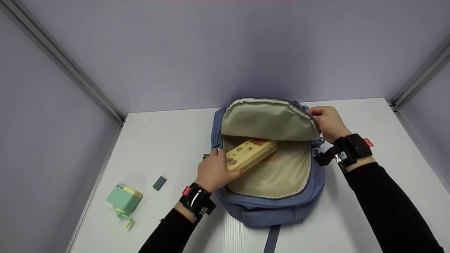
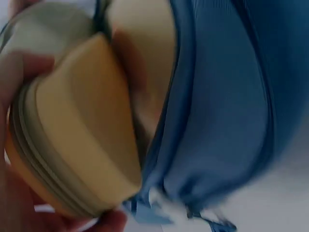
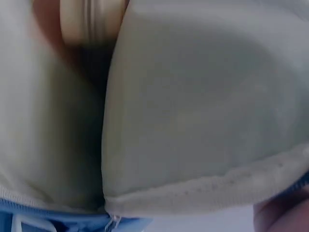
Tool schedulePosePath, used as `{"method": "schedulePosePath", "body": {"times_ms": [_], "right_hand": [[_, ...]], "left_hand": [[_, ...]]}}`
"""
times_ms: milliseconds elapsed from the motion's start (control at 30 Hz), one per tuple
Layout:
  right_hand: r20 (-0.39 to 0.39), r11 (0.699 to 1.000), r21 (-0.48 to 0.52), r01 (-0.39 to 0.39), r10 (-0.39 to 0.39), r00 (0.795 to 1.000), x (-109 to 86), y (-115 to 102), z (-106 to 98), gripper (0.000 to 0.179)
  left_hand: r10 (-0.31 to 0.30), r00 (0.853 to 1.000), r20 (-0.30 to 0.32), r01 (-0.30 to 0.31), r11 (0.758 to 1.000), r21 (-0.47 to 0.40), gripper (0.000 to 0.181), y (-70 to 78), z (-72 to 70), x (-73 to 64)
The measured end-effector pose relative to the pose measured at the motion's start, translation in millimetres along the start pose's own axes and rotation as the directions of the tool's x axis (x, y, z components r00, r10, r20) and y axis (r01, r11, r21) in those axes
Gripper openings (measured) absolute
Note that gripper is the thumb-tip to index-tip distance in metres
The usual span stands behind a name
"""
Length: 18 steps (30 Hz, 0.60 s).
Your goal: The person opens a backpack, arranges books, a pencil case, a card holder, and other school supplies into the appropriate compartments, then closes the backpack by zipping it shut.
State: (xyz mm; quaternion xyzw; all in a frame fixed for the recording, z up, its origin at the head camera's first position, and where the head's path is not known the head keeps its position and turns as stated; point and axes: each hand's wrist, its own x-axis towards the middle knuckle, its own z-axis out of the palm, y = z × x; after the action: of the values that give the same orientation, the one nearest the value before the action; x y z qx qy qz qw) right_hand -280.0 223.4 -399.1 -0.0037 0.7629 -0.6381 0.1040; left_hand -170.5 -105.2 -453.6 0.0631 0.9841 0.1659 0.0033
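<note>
A blue backpack (image 1: 270, 214) lies on the white table with its main compartment unzipped, showing a cream lining. My left hand (image 1: 214, 170) grips a yellow zippered pencil case (image 1: 251, 153) with small printed pictures. The case slants across the opening, its far end inside the compartment under the raised flap. In the left wrist view the thumb and fingers wrap the pencil case (image 2: 91, 130) at its near end. At the right side of the bag, my right hand (image 1: 328, 123) pinches the edge of the flap (image 1: 267, 119) and holds it up.
On the table (image 1: 175, 140) at the left stands a green and yellow pencil sharpener (image 1: 124, 198) with a crank. A small dark grey block (image 1: 159, 183) lies between it and the bag. Behind the table rises a pale wall (image 1: 197, 52), and a strap (image 1: 272, 239) trails toward the front.
</note>
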Motion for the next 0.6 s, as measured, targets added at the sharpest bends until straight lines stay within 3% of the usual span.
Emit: {"method": "schedulePosePath", "body": {"times_ms": [100, 200, 267, 333, 400, 467, 533, 567, 600], "right_hand": [[0.007, 0.999, 0.012, 0.043, -0.043, 0.999, -4.4, -7, 5, 0.046], [0.025, 0.996, 0.040, 0.076, -0.077, 0.997, -7.3, -11, 10, 0.043], [0.030, 0.995, 0.046, 0.087, -0.088, 0.996, -8.7, -13, 12, 0.042], [0.029, 0.995, 0.041, 0.087, -0.089, 0.996, -9.4, -13, 13, 0.042], [0.024, 0.996, 0.033, 0.085, -0.086, 0.996, -9.8, -13, 14, 0.042], [0.022, 0.996, 0.018, 0.089, -0.089, 0.996, -10.2, -12, 15, 0.041], [0.027, 0.995, 0.007, 0.101, -0.101, 0.995, -11.6, -10, 14, 0.040], [0.032, 0.993, -0.007, 0.116, -0.115, 0.993, -12.5, -9, 14, 0.039], [0.037, 0.991, -0.025, 0.129, -0.128, 0.991, -14.3, -7, 13, 0.037]], "left_hand": [[-0.063, 0.998, 0.011, 0.063, 0.998, -0.013, 0.074, 22.4, 7.1, 6.3], [-0.125, 0.989, 0.077, 0.136, 0.978, -0.157, 0.074, 38.5, 7.1, 14.2], [-0.120, 0.983, 0.136, 0.156, 0.942, -0.296, 0.070, 44.2, 5.0, 20.1], [-0.076, 0.982, 0.173, 0.146, 0.887, -0.438, 0.065, 46.6, 2.6, 25.4], [-0.023, 0.985, 0.169, 0.112, 0.835, -0.538, 0.056, 46.1, 0.4, 28.0], [0.006, 0.995, 0.096, 0.052, 0.804, -0.592, 0.042, 43.1, -1.2, 28.6], [-0.006, 0.999, -0.045, -0.023, 0.801, -0.599, 0.027, 38.4, -2.7, 27.2], [-0.016, 0.990, -0.142, -0.071, 0.804, -0.591, 0.020, 35.6, -3.6, 26.4], [-0.030, 0.970, -0.241, -0.119, 0.806, -0.580, 0.016, 32.5, -4.6, 25.7]]}}
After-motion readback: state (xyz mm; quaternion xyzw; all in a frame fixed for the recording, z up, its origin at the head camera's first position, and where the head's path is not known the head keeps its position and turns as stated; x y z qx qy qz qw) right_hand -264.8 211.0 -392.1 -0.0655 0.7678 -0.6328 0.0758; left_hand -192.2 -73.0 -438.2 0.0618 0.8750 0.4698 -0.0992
